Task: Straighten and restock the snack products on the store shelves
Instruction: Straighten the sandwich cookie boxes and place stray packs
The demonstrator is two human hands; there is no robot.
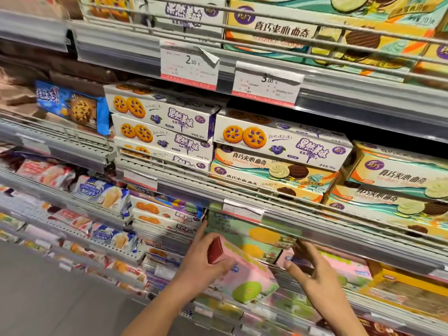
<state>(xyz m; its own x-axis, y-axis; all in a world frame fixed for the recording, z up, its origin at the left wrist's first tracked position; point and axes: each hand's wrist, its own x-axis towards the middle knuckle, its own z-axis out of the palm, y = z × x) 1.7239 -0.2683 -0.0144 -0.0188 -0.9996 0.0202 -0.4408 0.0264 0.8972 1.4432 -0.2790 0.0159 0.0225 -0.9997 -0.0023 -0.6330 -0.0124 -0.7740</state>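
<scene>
Both hands (201, 257) (312, 270) hold a pink box (244, 272) at the shelf (339, 235).

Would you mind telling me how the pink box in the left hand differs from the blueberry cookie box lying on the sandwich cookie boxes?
The pink box is tilted, gripped by the left hand; the blueberry cookie box lies flat, untouched. The pink box shows a green round; the blueberry cookie box is white with orange cookies. Both are long, flat cartons.
</scene>
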